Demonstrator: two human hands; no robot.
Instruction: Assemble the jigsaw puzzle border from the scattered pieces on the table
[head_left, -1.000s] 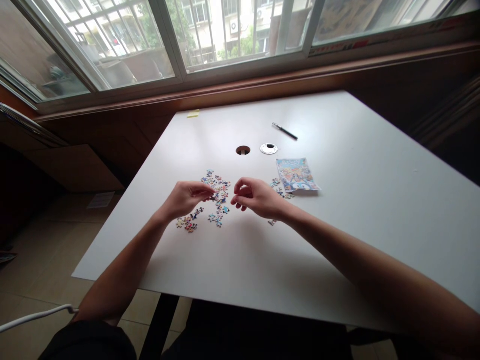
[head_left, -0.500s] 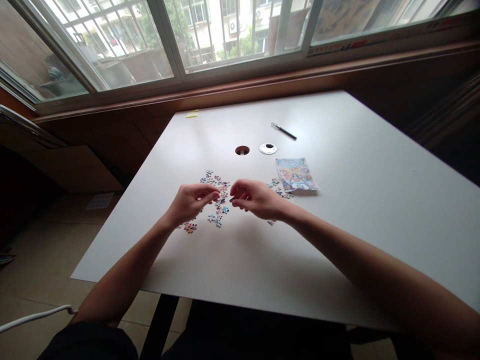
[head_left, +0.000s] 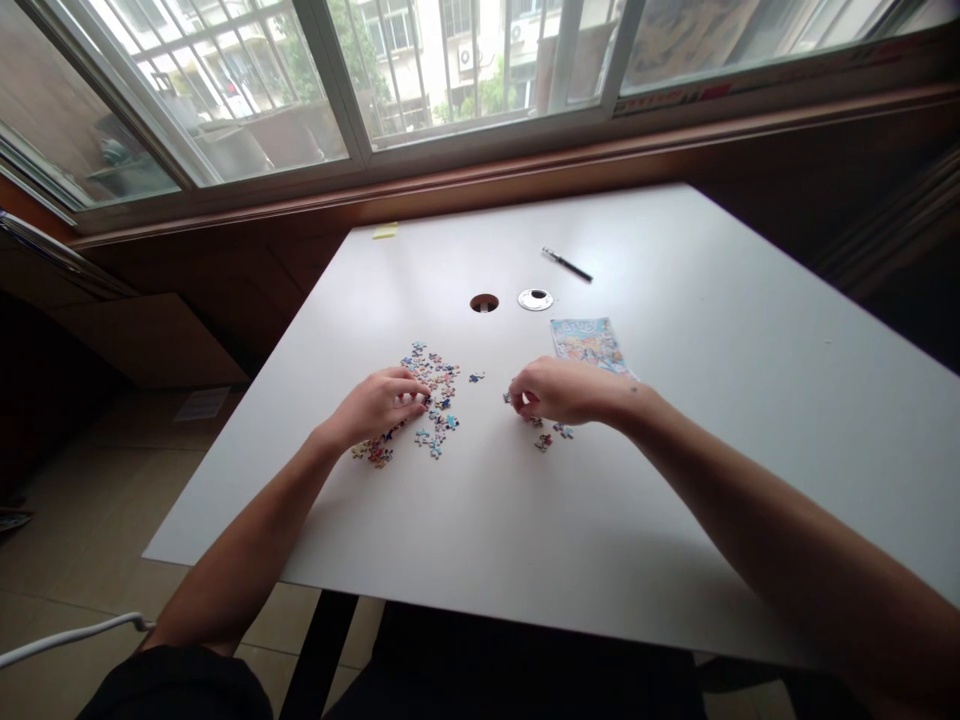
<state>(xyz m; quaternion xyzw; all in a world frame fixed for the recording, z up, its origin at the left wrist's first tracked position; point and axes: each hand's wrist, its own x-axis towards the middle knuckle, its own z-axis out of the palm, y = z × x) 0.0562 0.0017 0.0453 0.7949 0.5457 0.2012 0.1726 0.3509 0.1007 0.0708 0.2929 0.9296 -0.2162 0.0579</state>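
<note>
A scatter of small colourful puzzle pieces lies on the white table. My left hand rests at the pile's left edge, fingers curled together with the tips among the pieces; what they pinch is hidden. My right hand hovers low over a few separate pieces, its fingers closed in a pinch on a small puzzle piece at the fingertips. One lone piece lies between the hands. A printed picture card sits just beyond my right hand, partly covered by it.
A black pen lies further back. A round cable hole and its white cap sit mid-table. A yellow note is at the far left corner. Windows run behind; the table edge is near my body.
My right hand has moved right and down, away from the left hand, to the small group of pieces. My left hand has lowered onto the pile. A lone piece now lies between them.
</note>
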